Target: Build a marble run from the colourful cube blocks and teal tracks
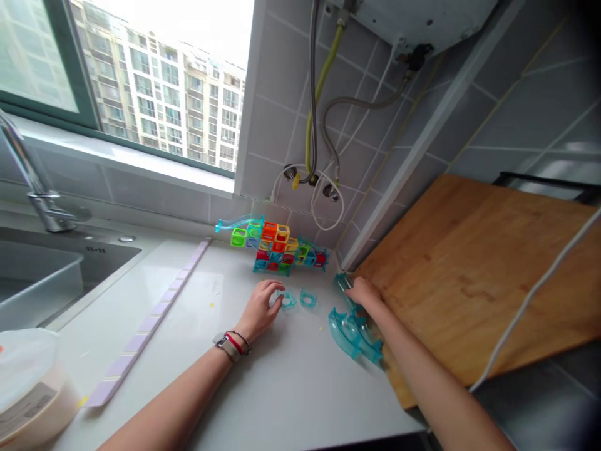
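My left hand (261, 308) hovers low over the counter, fingers loosely curved and thumb apart, with nothing visible in it. Right by its fingertips lies a clear teal plastic piece with a round hole (288, 300); a similar clear teal piece (308, 299) is just to the right. My right hand (365, 293) is closed on a straight teal track piece (344, 285) beside the wooden board; its fingertips are partly hidden. Nearer to me are curved teal track pieces (350, 335). Behind the hands stands a structure of colourful see-through cube blocks (275, 247) with teal tracks.
A large wooden board (474, 275) leans on the right, with a white cable (539, 291) across it. A lilac strip (145, 326) lies along the counter (282, 388). At left are a sink (113, 254), a faucet (49, 210) and a lidded tub (32, 388).
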Demonstrator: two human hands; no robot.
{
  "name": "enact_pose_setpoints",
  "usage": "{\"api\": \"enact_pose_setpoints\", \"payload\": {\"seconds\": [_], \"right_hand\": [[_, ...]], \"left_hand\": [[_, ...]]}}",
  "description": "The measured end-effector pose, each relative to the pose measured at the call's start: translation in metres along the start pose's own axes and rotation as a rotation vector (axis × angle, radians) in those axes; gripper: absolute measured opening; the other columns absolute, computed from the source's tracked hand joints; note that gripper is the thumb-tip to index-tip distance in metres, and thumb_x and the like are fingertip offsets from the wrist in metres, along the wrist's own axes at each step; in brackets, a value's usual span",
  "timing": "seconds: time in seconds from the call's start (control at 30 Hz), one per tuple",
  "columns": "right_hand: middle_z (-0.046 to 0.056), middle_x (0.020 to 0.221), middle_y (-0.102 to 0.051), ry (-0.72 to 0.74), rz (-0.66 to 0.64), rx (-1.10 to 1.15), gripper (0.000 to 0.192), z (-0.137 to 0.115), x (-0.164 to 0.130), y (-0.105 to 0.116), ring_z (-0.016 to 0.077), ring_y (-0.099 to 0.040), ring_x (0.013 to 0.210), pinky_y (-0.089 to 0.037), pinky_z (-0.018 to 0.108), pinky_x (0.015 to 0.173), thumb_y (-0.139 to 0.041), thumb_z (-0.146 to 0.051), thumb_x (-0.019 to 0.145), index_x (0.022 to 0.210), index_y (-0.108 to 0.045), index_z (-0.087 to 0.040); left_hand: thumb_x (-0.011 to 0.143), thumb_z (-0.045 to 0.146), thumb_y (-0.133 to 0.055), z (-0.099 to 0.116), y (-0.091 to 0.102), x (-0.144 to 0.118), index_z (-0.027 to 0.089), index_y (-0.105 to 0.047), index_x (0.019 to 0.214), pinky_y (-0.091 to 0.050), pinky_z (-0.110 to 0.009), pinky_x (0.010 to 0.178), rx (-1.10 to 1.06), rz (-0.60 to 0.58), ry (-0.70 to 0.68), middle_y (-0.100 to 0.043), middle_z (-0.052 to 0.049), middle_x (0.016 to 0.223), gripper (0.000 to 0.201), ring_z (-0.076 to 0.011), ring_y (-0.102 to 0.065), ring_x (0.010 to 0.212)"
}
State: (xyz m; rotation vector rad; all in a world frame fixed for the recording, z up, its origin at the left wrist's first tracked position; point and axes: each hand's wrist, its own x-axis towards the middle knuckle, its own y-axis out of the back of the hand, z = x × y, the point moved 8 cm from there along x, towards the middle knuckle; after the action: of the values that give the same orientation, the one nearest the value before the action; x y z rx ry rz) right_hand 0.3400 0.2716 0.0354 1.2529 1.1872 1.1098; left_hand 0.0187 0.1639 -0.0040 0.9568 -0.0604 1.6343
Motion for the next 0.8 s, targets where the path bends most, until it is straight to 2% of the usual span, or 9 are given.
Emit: {"api": "enact_pose_setpoints", "payload": {"seconds": [0.13,0.23,0.3,0.43,0.5,0.57,0.63,0.7,0.8], "right_hand": [[0.016,0.103,-0.075,0.146,0.139,0.125,0.033,-0.008,-0.011,0.023,0.0312,-0.071,0.101,-0.054,0.037,0.084,-0.068,-0.038,0.080,0.103,-0.076,-0.016],[0.013,0.107,-0.073,0.339,0.237,0.291,0.041,-0.035,-0.030,0.043,0.0260,-0.070,0.097,-0.053,0.035,0.088,-0.069,-0.036,0.080,0.114,-0.071,-0.013],[0.012,0.109,-0.071,0.492,0.246,0.376,0.040,-0.063,-0.049,0.055,0.0239,-0.068,0.095,-0.054,0.036,0.089,-0.070,-0.034,0.081,0.116,-0.070,-0.015],[0.008,0.114,-0.070,0.836,0.069,0.490,0.040,-0.126,-0.094,0.064,0.0215,-0.067,0.099,-0.054,0.035,0.090,-0.071,-0.030,0.084,0.123,-0.066,-0.021],[0.008,0.118,-0.070,0.945,-0.021,0.506,0.041,-0.146,-0.110,0.064,0.0219,-0.067,0.106,-0.054,0.035,0.092,-0.070,-0.029,0.087,0.128,-0.064,-0.022],[0.009,0.119,-0.070,0.997,-0.072,0.505,0.042,-0.157,-0.118,0.063,0.0219,-0.067,0.107,-0.054,0.035,0.093,-0.069,-0.028,0.089,0.130,-0.064,-0.023],[0.008,0.117,-0.071,1.020,-0.098,0.507,0.043,-0.160,-0.118,0.063,0.0213,-0.068,0.104,-0.055,0.034,0.091,-0.069,-0.027,0.089,0.131,-0.064,-0.022],[0.009,0.115,-0.071,1.032,-0.095,0.493,0.042,-0.158,-0.112,0.067,0.0212,-0.068,0.102,-0.055,0.035,0.090,-0.069,-0.026,0.089,0.131,-0.065,-0.022],[0.009,0.116,-0.072,0.972,-0.068,0.473,0.040,-0.147,-0.086,0.080,0.0220,-0.069,0.100,-0.057,0.037,0.089,-0.070,-0.029,0.088,0.127,-0.068,-0.021]], "left_hand": [[0.095,0.027,-0.059,0.014,0.012,0.002,0.023,-0.069,0.104,-0.046,-0.046,0.107,-0.030,0.113,0.000,-0.070,-0.009,0.114,0.014,-0.0269,-0.059,0.118],[0.097,0.035,-0.059,0.024,0.010,0.001,0.023,-0.068,0.108,-0.050,-0.042,0.101,-0.135,0.068,0.043,-0.071,-0.009,0.113,0.019,-0.0248,-0.063,0.112],[0.096,0.040,-0.061,0.027,0.004,-0.001,0.023,-0.068,0.113,-0.051,-0.040,0.099,-0.209,0.016,0.092,-0.071,-0.009,0.115,0.025,-0.0241,-0.066,0.110],[0.088,0.047,-0.072,0.025,-0.007,-0.004,0.023,-0.065,0.126,-0.051,-0.042,0.103,-0.374,-0.053,0.190,-0.071,-0.010,0.126,0.045,-0.0272,-0.066,0.117],[0.085,0.045,-0.075,0.028,-0.012,-0.003,0.022,-0.062,0.131,-0.050,-0.042,0.105,-0.541,-0.114,0.205,-0.069,-0.011,0.131,0.053,-0.0280,-0.065,0.120],[0.087,0.043,-0.074,0.033,-0.016,-0.001,0.020,-0.062,0.131,-0.050,-0.042,0.106,-0.741,-0.175,0.214,-0.069,-0.011,0.132,0.050,-0.0278,-0.065,0.121],[0.089,0.042,-0.071,0.036,-0.019,0.000,0.018,-0.066,0.123,-0.051,-0.042,0.105,-0.866,-0.210,0.237,-0.072,-0.012,0.126,0.042,-0.0276,-0.067,0.118],[0.088,0.043,-0.072,0.031,-0.021,-0.001,0.017,-0.068,0.111,-0.052,-0.042,0.102,-0.896,-0.207,0.289,-0.076,-0.012,0.114,0.035,-0.0274,-0.070,0.111],[0.083,0.046,-0.077,0.013,-0.028,-0.006,0.016,-0.064,0.103,-0.057,-0.040,0.090,-0.898,-0.179,0.416,-0.077,-0.012,0.104,0.038,-0.0271,-0.073,0.100]]}}
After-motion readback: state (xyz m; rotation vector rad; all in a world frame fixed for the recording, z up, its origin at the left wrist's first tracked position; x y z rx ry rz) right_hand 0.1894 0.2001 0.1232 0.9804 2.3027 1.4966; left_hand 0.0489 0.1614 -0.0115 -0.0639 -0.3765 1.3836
